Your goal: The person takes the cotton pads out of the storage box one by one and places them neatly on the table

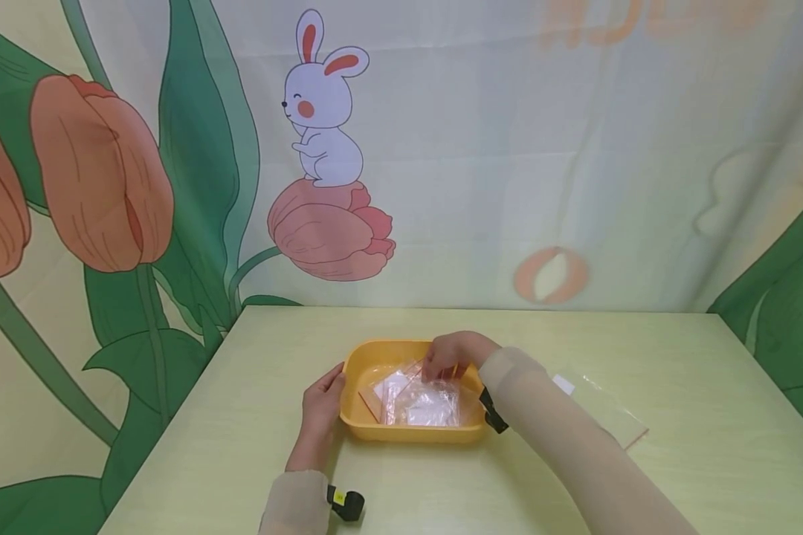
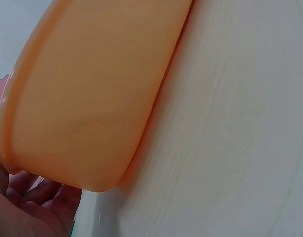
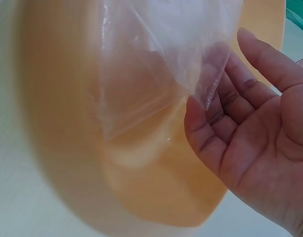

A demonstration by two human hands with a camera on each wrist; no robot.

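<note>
A yellow plastic basin (image 1: 415, 435) stands on the table with several clear plastic bags (image 1: 431, 407) inside, some with a white patch and an orange edge strip. My left hand (image 1: 321, 405) grips the basin's left rim, its thumb at the rim and its fingers against the outer wall (image 2: 92, 89). Over the basin's right side reaches my right hand (image 1: 456, 353). In the right wrist view its fingers (image 3: 240, 101) touch a clear bag (image 3: 136, 94), some fingertips lying behind the film. The thumb stands apart from the fingers.
Another clear bag (image 1: 605, 412) with a white label lies flat on the table right of the basin, partly hidden by the right forearm. Behind the pale table (image 1: 274, 338) hangs a curtain (image 1: 455, 186) printed with tulips and a rabbit.
</note>
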